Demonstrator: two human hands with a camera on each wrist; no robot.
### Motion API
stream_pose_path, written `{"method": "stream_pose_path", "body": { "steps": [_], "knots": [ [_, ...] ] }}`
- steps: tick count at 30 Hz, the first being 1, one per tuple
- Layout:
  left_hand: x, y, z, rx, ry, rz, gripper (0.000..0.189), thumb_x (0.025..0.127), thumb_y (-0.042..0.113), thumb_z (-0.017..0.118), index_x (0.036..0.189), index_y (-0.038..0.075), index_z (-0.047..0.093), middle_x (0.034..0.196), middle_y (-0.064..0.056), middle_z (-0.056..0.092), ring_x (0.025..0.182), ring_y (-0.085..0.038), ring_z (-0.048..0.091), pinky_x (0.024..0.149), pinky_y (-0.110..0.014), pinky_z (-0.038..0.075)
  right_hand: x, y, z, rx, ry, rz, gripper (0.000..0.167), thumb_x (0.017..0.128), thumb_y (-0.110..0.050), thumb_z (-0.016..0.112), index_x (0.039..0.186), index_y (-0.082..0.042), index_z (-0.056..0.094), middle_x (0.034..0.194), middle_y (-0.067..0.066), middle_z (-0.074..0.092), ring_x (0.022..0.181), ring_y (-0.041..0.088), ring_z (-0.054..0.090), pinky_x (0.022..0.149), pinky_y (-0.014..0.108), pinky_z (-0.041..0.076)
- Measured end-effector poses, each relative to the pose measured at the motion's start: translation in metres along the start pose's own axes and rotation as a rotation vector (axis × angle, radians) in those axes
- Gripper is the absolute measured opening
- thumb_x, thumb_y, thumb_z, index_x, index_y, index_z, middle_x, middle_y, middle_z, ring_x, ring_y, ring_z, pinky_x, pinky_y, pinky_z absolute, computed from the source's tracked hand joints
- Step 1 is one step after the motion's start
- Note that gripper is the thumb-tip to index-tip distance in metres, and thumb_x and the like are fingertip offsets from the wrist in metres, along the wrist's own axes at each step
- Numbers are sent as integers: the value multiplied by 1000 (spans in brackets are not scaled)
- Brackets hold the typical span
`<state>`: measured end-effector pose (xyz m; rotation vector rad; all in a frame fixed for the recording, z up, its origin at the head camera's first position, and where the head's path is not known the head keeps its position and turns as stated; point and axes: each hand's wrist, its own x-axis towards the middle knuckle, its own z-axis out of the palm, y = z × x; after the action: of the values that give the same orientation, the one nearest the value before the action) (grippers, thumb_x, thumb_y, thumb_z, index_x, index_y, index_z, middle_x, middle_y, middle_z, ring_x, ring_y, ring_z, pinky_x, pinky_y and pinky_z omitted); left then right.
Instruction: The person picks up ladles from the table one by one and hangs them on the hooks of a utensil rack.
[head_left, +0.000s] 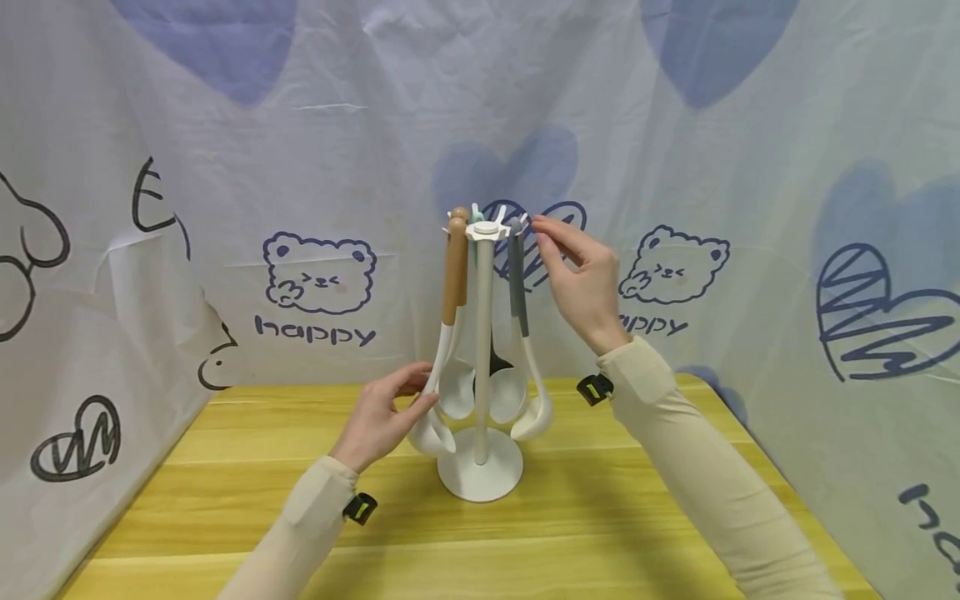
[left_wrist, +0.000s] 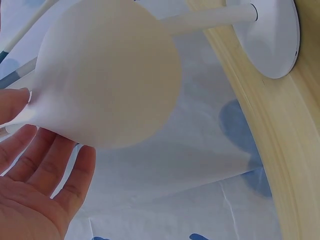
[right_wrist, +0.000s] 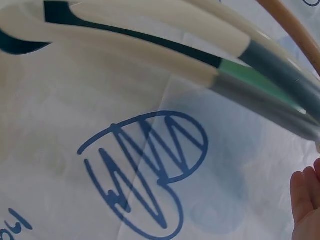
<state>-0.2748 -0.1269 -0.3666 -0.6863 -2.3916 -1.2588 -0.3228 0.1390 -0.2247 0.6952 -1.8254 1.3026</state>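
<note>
A white utensil stand (head_left: 483,358) holds several hanging kitchen utensils. On its left hangs a ladle with a wooden handle (head_left: 453,271) and a white bowl (left_wrist: 112,75). My left hand (head_left: 386,417) pinches this ladle's white neck just above the bowl, thumb on one side and fingers on the other. Beside the top of the grey-handled ladle (head_left: 540,414) is my right hand (head_left: 585,279). Its fingertips are right at the stand's hook ring (head_left: 488,230), with a gap between thumb and forefinger. In the right wrist view only a few straight fingers (right_wrist: 305,200) show.
The stand's round base (head_left: 480,487) rests on a yellow wood-grain table (head_left: 600,533). White spoon-like heads (head_left: 507,396) and a black utensil (head_left: 498,360) hang at the back. A white printed cloth (head_left: 337,167) surrounds the table behind and at both sides.
</note>
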Motion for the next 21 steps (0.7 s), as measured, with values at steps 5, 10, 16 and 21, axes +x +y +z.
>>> {"method": "stream_pose_path", "body": {
  "steps": [5,10,16,21],
  "knots": [
    [-2,-1,-1,3,-6,-12,38,92,15,69,129,11,61,115,-8,71,100,-21,68,81,-35,60,-7,9,-5,-41,-11,36,24,97,-9,60,118,-5,70,126,8,68,117,19,64,103,25,49],
    [-3,-3,-3,5,6,-12,38,92,14,69,129,10,61,114,-8,70,101,-22,68,86,-39,59,-20,22,-9,-87,-41,90,28,97,-15,61,123,-8,68,128,7,67,120,21,62,106,34,47],
    [-6,-5,-7,-10,12,-17,39,94,18,67,131,8,59,121,-12,68,109,-27,66,96,-48,54,-35,36,-16,-164,-104,153,37,97,-24,62,132,-12,62,134,6,63,127,24,57,109,41,44],
    [-12,-10,-13,22,15,-38,40,98,29,61,134,12,59,132,-11,63,115,-31,63,91,-50,56,-43,48,-24,-232,-252,267,50,98,-37,58,145,-23,48,146,4,52,137,27,46,114,52,35]
  ]
}}
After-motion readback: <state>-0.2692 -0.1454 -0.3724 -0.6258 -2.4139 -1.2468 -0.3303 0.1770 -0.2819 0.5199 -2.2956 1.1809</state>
